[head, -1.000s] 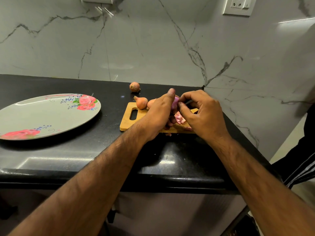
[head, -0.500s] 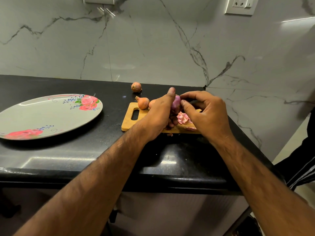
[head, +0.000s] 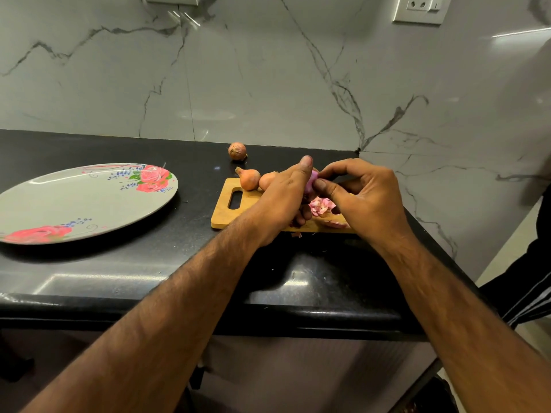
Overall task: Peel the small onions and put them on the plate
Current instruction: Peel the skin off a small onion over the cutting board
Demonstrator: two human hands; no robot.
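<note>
My left hand (head: 286, 195) grips a small purple onion (head: 311, 181) above the wooden cutting board (head: 226, 213). My right hand (head: 363, 198) pinches the onion's skin with thumb and forefinger. Pink peel scraps (head: 320, 205) lie on the board under my hands. Two unpeeled orange onions (head: 250, 178) sit at the board's far edge, the second onion (head: 267, 180) partly hidden by my left hand. A third unpeeled onion (head: 237, 150) rests on the counter behind them. The floral plate (head: 83, 201) lies to the left with nothing on it.
The black counter (head: 179, 263) ends at a front edge near me and a corner at the right. A marble wall rises behind, with a socket (head: 420, 7) at the top right. A dark sleeve with stripes (head: 530, 281) shows at the far right.
My right hand has shifted slightly and its thumb and forefinger now pinch higher on the purple onion. More pink peel shows on the board. The left hand has stayed in place.
</note>
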